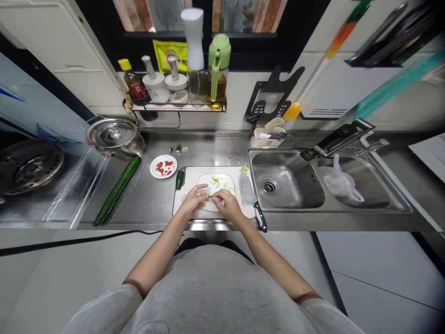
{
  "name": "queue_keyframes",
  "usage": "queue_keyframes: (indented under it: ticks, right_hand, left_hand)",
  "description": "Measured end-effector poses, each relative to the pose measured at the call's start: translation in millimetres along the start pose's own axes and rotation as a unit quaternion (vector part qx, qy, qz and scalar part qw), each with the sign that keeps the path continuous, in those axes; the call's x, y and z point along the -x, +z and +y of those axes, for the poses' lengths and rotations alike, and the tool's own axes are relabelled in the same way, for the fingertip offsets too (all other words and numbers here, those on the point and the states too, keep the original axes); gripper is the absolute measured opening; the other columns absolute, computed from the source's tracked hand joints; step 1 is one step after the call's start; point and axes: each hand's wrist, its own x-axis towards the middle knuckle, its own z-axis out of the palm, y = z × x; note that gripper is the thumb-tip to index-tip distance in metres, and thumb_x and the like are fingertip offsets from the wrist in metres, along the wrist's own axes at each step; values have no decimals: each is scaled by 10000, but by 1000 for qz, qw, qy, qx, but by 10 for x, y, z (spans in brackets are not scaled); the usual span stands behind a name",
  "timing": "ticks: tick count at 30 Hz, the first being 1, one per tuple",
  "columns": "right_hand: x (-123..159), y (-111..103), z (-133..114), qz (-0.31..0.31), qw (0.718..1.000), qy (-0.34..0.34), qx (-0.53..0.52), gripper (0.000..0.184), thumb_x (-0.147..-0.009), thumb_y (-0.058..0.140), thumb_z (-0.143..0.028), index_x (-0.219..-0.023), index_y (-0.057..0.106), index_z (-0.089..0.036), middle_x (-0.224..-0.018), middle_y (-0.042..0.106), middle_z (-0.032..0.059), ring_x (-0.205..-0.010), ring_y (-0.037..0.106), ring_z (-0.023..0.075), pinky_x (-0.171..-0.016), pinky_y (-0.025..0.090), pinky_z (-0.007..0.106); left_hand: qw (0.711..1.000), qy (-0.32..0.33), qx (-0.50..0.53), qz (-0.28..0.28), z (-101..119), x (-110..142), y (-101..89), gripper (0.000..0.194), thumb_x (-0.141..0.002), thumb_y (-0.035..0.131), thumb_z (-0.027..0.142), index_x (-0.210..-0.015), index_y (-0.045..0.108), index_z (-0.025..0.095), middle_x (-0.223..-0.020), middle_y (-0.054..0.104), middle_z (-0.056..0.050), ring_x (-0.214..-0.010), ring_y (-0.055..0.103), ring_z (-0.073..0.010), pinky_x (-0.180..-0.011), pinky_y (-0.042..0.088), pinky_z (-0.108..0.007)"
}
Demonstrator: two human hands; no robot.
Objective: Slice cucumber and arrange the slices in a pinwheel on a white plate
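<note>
Over a white square plate [225, 180], my left hand [194, 200] and my right hand [228, 205] meet with fingertips pinched. Between them is a small piece that looks like a cucumber slice [210, 196], mostly hidden by the fingers. Thin cucumber slices [216, 180] lie curved in groups on the plate. The plate rests on a pale cutting board [189, 174]. A kitchen knife [247, 188] lies on the board's right side, its black handle over the edge. Beside the board's left edge is a short cucumber piece [180, 179].
A whole cucumber [116, 191] lies at the left, near a lidded steel pot [116, 134]. A small plate [163, 172] holds chopped red bits. Cucumber ends [178, 148] sit behind. To the right is a double sink [288, 181] with a plastic bag [342, 182].
</note>
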Motion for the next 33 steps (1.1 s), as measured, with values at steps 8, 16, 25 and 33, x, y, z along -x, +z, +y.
queue_keyframes:
  ticks: [8, 16, 25, 33]
  right_hand:
    - [3, 46, 83, 2, 983, 134, -129, 165, -802, 536, -300, -755, 631, -173, -732, 638, 13, -676, 537, 126, -633, 410, 238]
    - [2, 79, 263, -58, 962, 223, -145, 185, -753, 539, -300, -721, 647, -154, -688, 642, 8, -630, 531, 120, -603, 402, 225]
    - [4, 131, 335, -182, 950, 231, 104, 218, -834, 486, -257, -795, 683, -171, -802, 690, 43, -724, 569, 142, -580, 329, 217]
    - [-44, 160, 261, -234, 916, 223, 238, 275, -914, 411, -295, -971, 663, -202, -989, 680, 72, -890, 589, 181, -648, 347, 246]
  left_hand:
    - [996, 79, -38, -1, -125, -64, 58, 578, -603, 785, 335, -1125, 581, 194, -694, 563, 49, -607, 506, -57, -585, 377, -179]
    - [986, 128, -107, -20, -333, -277, -20, 465, -656, 731, 277, -1092, 607, 169, -740, 540, 32, -655, 496, -62, -647, 402, -193]
    - [899, 131, -418, 10, -473, -412, -89, 404, -731, 602, 152, -1127, 609, 232, -800, 635, 20, -730, 579, -115, -754, 446, -250]
    - [787, 101, -608, 21, -393, -371, 6, 379, -805, 559, 234, -1180, 572, 283, -885, 675, 14, -890, 612, -177, -907, 371, -345]
